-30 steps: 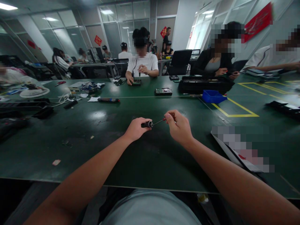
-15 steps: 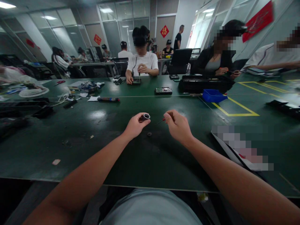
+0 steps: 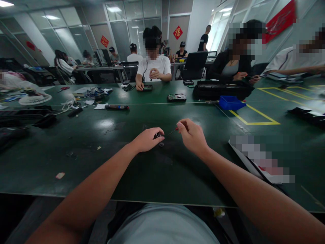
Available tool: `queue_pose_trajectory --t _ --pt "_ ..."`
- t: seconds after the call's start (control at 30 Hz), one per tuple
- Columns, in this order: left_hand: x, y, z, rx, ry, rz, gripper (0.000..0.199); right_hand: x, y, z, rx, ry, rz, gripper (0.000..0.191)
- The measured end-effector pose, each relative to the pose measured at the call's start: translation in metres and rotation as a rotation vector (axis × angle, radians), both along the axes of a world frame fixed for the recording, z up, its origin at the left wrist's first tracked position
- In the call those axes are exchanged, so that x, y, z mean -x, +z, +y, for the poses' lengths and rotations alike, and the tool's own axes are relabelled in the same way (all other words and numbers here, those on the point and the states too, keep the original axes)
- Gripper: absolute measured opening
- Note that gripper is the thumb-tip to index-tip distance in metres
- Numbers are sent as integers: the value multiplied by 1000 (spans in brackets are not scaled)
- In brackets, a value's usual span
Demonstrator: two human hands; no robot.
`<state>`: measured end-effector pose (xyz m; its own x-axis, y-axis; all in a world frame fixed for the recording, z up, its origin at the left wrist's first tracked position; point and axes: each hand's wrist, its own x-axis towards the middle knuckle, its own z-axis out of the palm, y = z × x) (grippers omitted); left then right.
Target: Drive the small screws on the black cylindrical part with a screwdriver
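My left hand [image 3: 147, 139] is closed round a small black cylindrical part [image 3: 157, 135] with a pale rim, mostly hidden by the fingers and tipped over toward the table. Just below the fingertips, a small round dark piece [image 3: 161, 144] lies on the green tabletop [image 3: 142, 179]. In my right hand [image 3: 191, 135] is a thin screwdriver [image 3: 172, 131], pinched between thumb and fingers, with a red bit near the grip. Its slim shaft points left and slightly down, toward the cylindrical part. Whether the tip touches the part I cannot tell.
Ahead lie a circuit-board device [image 3: 176, 97], a dark pen-like tool [image 3: 116, 107] and a blue bin [image 3: 232, 102]. A white fan grille [image 3: 35, 98] and scraps sit at left. Papers [image 3: 243, 159] lie right of my forearm. A person [image 3: 153, 67] works across the table.
My left hand has moved down a little and turned over, so the cylindrical part's open rim no longer faces up. The right hand with the screwdriver has hardly moved.
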<state>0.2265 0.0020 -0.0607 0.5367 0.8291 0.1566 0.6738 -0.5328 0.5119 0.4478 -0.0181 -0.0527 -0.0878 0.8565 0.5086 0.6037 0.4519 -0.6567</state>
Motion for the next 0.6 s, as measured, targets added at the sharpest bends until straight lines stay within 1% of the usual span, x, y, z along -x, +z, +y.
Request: queue_pose_trajectory --t 0.07,0.1,0.2,0.3,0.4,0.47,0.53,0.6 --pt "1 1 -1 0 -80 124 31 0 0 0 2 -2 -4 26" --pt "1 1 -1 1 -100 183 33 0 1 0 6 -3 -7 27" --pt "3 1 -1 19 -114 328 41 1 2 -1 17 -6 -9 27" --pt "3 1 -2 36 -136 369 37 1 2 -2 23 0 -12 27" --pt "2 0 -2 43 -146 320 31 0 1 -1 24 -2 -4 27" --pt "1 -1 -2 61 -141 242 29 0 -1 0 23 -7 9 27" --pt "2 -2 -1 70 -108 140 27 -1 -1 1 22 -9 15 27" --pt "5 -2 3 46 -43 28 25 -1 -1 0 20 -7 14 27"
